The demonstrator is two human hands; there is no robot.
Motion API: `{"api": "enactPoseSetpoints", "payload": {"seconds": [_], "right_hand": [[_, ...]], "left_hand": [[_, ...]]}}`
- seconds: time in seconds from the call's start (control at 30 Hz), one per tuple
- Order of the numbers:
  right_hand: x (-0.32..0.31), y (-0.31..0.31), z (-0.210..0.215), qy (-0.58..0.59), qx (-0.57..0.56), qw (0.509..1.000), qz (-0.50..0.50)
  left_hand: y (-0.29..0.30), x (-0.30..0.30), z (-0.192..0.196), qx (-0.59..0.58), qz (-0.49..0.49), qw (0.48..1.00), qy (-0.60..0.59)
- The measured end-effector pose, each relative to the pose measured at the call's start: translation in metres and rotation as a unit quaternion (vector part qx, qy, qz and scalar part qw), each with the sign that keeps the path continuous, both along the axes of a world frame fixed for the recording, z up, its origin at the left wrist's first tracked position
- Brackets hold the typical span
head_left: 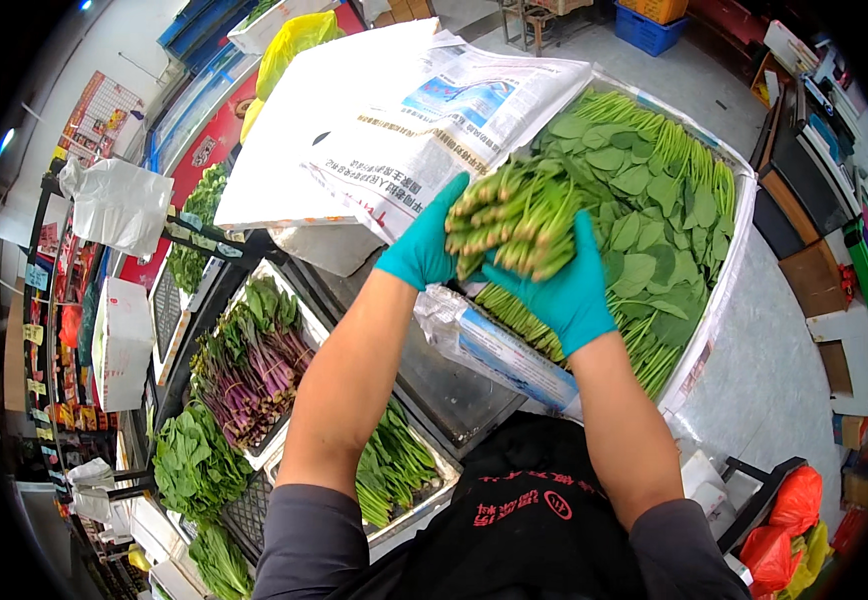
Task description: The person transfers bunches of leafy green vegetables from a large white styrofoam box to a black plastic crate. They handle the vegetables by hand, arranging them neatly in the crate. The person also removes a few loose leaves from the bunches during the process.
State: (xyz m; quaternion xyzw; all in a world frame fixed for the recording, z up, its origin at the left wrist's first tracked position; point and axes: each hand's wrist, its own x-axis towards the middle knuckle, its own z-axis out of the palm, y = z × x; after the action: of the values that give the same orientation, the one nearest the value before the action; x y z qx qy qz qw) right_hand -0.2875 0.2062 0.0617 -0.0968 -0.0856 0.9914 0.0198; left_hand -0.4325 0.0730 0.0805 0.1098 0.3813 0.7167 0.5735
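Head view shows your gloved left hand [422,243] and right hand [566,300] pressing a bunch [519,212] of green stems between them, the left gripping one side, the right curled round the other and partly beneath. Pale cut ends point toward you; the leafy end runs away over the near left part of the box [744,215]. You cannot tell whether those leaves touch the greens [644,185] packed inside, since they merge in view.

Printed paper [494,95] spreads past your left hand, beside a large white board [319,130]. Under your left forearm, purple stems [254,375] lie bundled, with leafy greens [194,465] just beside them. Your black apron [524,510] fills the near edge. Red bags [792,505] sit to your right, and a blue crate [647,32] stands on the far floor [769,330].
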Motion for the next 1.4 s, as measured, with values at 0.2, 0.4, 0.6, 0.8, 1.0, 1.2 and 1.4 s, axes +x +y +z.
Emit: {"api": "enactPoseSetpoints", "payload": {"seconds": [0.2,0.4,0.6,0.8,1.0,1.2,1.4], "right_hand": [[0.018,-0.014,-0.038,-0.167,0.057,0.979,-0.104],[0.013,-0.021,-0.006,-0.204,0.228,0.947,-0.099],[0.034,-0.057,0.022,-0.164,0.254,0.946,-0.115],[0.068,-0.111,0.051,-0.126,0.369,0.919,-0.057],[0.092,-0.156,0.06,0.01,0.476,0.88,-0.002],[0.132,-0.194,0.053,0.066,0.478,0.864,0.145],[0.205,-0.225,0.021,-0.015,0.442,0.822,0.359]], "left_hand": [[-0.003,0.011,-0.015,-0.104,0.044,0.993,-0.015],[0.002,0.031,0.013,-0.143,-0.03,0.984,0.106],[-0.039,0.063,0.039,-0.099,0.031,0.969,0.224],[-0.107,0.12,0.035,-0.097,0.181,0.946,0.251],[-0.175,0.186,0.022,-0.029,0.33,0.921,0.207],[-0.231,0.274,0.003,-0.078,0.444,0.881,0.144],[-0.257,0.396,-0.027,-0.145,0.538,0.825,0.092]]}}
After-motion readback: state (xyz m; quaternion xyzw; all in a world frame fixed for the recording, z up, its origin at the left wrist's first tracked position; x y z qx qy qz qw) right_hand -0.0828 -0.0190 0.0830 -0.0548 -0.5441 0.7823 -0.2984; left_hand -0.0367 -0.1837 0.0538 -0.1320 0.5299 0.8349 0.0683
